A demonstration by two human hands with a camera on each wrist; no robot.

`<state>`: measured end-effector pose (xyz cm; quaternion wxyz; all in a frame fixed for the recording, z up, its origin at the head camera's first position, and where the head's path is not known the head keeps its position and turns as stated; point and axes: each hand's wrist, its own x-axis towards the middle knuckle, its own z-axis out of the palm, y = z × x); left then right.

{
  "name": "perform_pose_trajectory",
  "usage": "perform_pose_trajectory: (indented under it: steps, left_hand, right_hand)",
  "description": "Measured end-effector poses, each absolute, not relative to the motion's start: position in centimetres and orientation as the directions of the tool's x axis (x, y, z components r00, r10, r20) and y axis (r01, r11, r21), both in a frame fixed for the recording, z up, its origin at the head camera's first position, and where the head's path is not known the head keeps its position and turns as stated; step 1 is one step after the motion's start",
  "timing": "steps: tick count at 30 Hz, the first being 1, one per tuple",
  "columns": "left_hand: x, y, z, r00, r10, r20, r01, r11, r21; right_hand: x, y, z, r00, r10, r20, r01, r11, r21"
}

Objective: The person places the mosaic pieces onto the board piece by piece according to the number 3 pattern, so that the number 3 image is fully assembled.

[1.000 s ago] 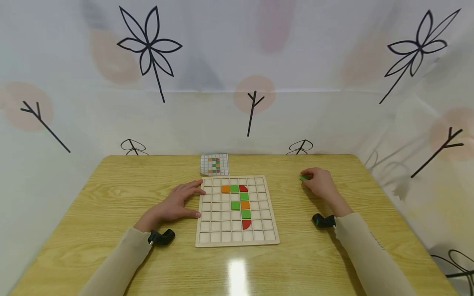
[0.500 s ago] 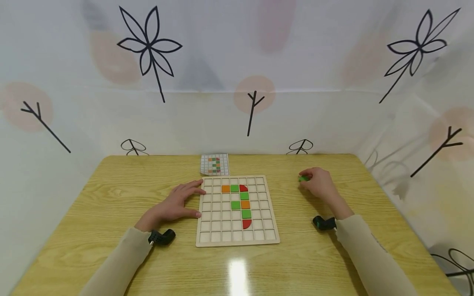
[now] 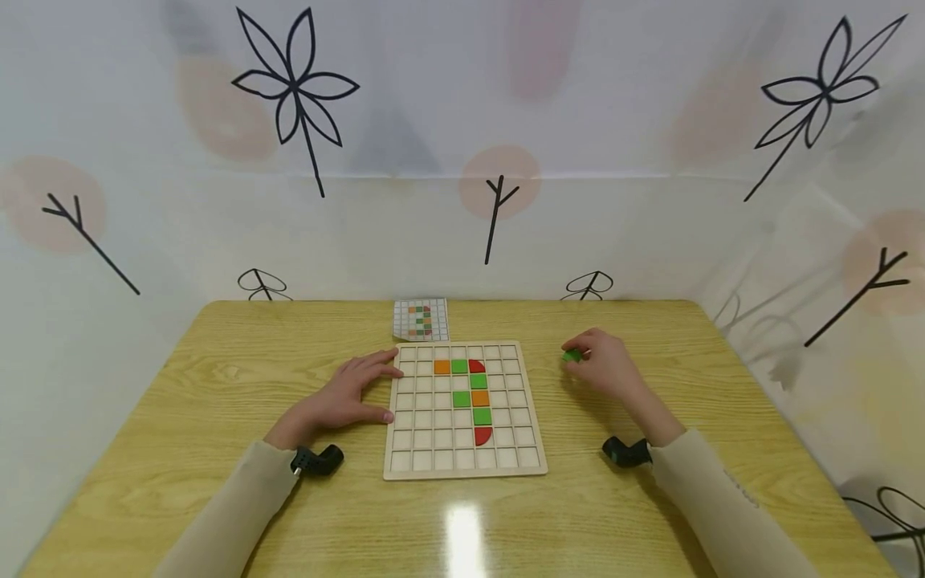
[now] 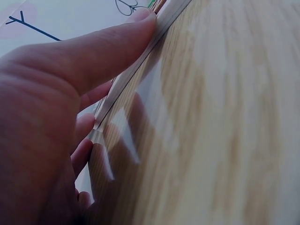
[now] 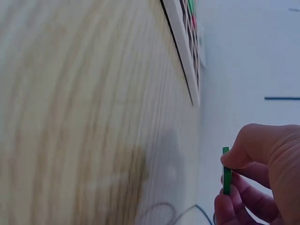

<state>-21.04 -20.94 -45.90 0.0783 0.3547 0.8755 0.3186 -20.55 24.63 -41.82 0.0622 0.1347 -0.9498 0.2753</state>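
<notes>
A pale wooden grid board lies on the table, with orange, green and red tiles seated in some of its squares. My left hand rests at the board's left edge, fingers spread and straight, thumb touching the rim; the left wrist view shows the thumb along that edge. Right of the board, my right hand pinches a green tile above the table. In the right wrist view the green tile is seen edge-on between thumb and fingers.
Behind the board lies a printed pattern card with a grid of coloured squares. The wooden table ends at a white patterned cloth at the back. Each wrist carries a black device, such as the right one.
My right hand has lifted the green tile and moved left toward the board with it. My left hand stays at the board's left edge.
</notes>
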Motion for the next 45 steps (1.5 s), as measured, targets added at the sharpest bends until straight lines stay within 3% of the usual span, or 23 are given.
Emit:
perform_pose_trajectory:
  steps: [9, 26, 45]
  left_hand:
    - [-21.1, -20.9, -46.0, -0.740, 0.666, 0.094, 0.567, 0.542, 0.620]
    - [-21.0, -20.8, -45.8, -0.753, 0.654, 0.067, 0.544, 0.563, 0.622]
    - [-21.0, -20.9, -45.9, -0.758, 0.649, 0.064, 0.539, 0.567, 0.623]
  right_hand:
    - [-19.0, 21.8, -41.7, -0.919, -0.320, 0.231, -0.394, 0.758, -0.520]
    - [-16.3, 16.4, -41.7, -0.851, -0.491, 0.185, -0.496, 0.636, -0.591]
    - [-15.3, 12.4, -42.8, -0.709, -0.694, 0.123, -0.608, 0.514, -0.605]
